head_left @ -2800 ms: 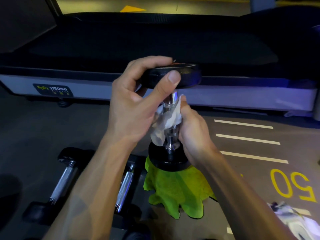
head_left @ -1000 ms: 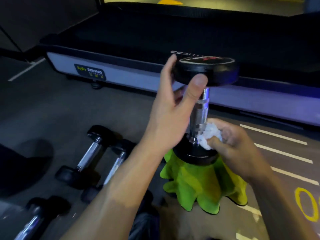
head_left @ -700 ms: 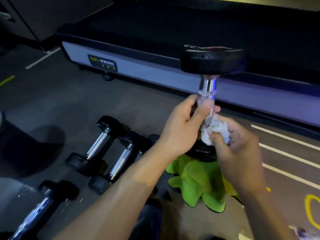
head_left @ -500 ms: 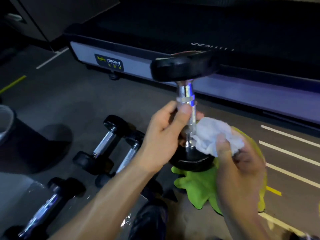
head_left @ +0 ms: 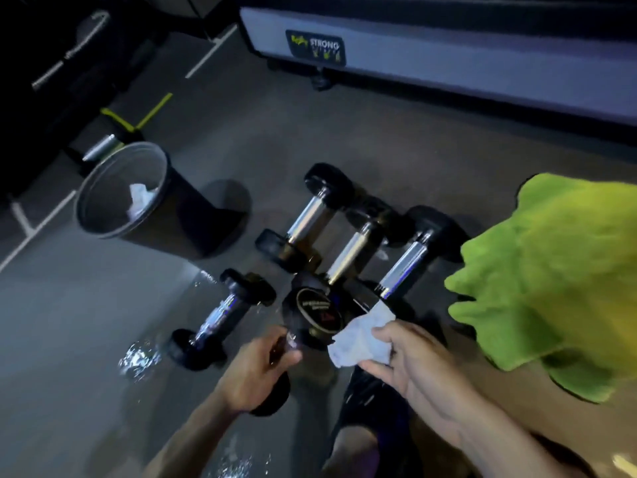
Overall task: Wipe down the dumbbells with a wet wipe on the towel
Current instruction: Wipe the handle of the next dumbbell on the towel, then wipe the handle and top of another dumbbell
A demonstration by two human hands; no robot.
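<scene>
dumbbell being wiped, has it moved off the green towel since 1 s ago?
Yes. The dumbbell stood on end on the green towel; now the left hand holds it left of the towel, near the floor dumbbells.

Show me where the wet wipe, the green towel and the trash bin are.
wet wipe [head_left: 360,334]: head view, middle of the crumpled sheet.
green towel [head_left: 551,277]: head view, middle of the cloth.
trash bin [head_left: 81,215]: head view, left rim.

The scene is dim, with a cool bluish tint. The top left corner is almost black. Light falls from above and gives bright glare on the chrome handles of the dumbbells and small sparkles on the floor. The bin throws a dark shadow to its right. The green towel looks overexposed and soft. Straight lines bend near the edges, and everything is slightly blurred
</scene>
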